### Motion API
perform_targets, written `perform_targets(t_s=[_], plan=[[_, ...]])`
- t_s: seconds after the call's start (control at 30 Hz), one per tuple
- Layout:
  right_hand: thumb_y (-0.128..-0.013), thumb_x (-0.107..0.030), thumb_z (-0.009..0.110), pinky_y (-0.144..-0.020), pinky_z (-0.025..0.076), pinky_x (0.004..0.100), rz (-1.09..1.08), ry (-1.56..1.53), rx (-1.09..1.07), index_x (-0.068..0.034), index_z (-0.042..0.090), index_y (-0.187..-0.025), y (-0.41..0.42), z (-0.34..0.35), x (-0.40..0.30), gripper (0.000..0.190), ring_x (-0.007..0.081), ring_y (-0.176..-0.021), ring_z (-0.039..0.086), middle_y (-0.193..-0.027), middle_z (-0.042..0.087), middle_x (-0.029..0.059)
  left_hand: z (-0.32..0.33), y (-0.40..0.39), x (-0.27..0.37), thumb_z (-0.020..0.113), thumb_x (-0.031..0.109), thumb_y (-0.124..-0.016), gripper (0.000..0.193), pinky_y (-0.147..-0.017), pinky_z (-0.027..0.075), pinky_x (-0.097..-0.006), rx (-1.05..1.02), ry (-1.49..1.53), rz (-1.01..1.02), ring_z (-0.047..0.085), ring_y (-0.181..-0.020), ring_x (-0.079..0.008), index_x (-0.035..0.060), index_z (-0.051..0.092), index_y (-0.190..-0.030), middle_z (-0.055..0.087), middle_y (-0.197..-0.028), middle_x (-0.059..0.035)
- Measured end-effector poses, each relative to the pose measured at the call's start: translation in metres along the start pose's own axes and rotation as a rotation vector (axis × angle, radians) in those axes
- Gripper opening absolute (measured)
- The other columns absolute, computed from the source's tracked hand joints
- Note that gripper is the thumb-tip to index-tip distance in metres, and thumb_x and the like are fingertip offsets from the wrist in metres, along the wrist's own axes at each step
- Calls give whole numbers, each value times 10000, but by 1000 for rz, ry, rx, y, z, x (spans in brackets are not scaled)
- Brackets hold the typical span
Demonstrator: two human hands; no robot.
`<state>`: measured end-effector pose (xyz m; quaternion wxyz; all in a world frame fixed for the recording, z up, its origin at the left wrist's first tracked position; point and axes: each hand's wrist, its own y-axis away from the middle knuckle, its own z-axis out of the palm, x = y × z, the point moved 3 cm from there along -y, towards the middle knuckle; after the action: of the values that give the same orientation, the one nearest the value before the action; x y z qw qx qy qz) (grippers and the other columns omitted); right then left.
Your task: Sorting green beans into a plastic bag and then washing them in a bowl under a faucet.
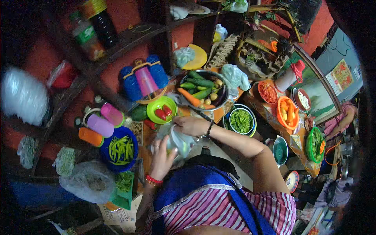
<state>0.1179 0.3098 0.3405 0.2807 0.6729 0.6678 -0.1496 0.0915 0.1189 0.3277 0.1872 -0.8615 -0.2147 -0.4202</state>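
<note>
A thin translucent plastic bag [183, 142] is between my two hands at the edge of the counter. My right hand [189, 125] grips its gathered top. My left hand [162, 157] rests against its lower left side, thumb and fingers spread; whether it pinches the plastic cannot be told. Something greenish shows dimly through the bag. Just beyond my hands is a lime-green bowl [150, 110] with red peppers [163, 112]. A metal basin [225, 97] behind it holds cucumbers [203, 82], carrots [189, 97] and small roundish vegetables.
At left, a blue plate [133, 164] holds green strips, beside coloured tumblers [100, 125]. Chopped greens fill a bowl [241, 120] right of my right forearm. A side table [305, 157] carries an orange basket [289, 125] and a green basket [312, 141]. A person's arm [342, 123] shows far right.
</note>
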Motion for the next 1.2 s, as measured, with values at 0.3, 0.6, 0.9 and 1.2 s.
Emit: perform_targets(t_s=[0.3,0.6,0.9,1.2], plan=[[-861,-27,485,-826,442,378,-385,-256,89,-79,544,-1022,48,-91,57,180,302,-935,569,-964,583,115,79,-56,-5,459,20,-904,153,-871,489,-330,-331,841,-348,505,-1059,-166,-4,586,-986,489,-1141,-85],[-973,-155,369,-812,411,285,-372,-584,-146,-73,542,-1013,48,-138,91,195,147,-891,522,-939,557,43,170,-76,-78,402,297,-934,394,-905,482,-402,-687,1573,-197,545,-1058,-313,-20,541,-1123,549,-1160,-208],[-846,-32,480,-822,464,346,-471,-361,236,-44,583,-1012,26,-148,102,195,253,-916,607,-939,619,105,128,-173,41,488,191,-887,390,-822,512,-363,-45,1625,-146,580,-1005,-236,18,433,-1232,545,-1156,-150],[-845,31,456,-741,441,254,-111,-623,528,-29,570,-997,16,-134,176,199,113,-805,541,-883,576,29,160,-166,49,618,69,-834,426,-1044,331,-369,-129,372,115,459,-1224,-266,31,473,-1232,476,-1307,-138]])
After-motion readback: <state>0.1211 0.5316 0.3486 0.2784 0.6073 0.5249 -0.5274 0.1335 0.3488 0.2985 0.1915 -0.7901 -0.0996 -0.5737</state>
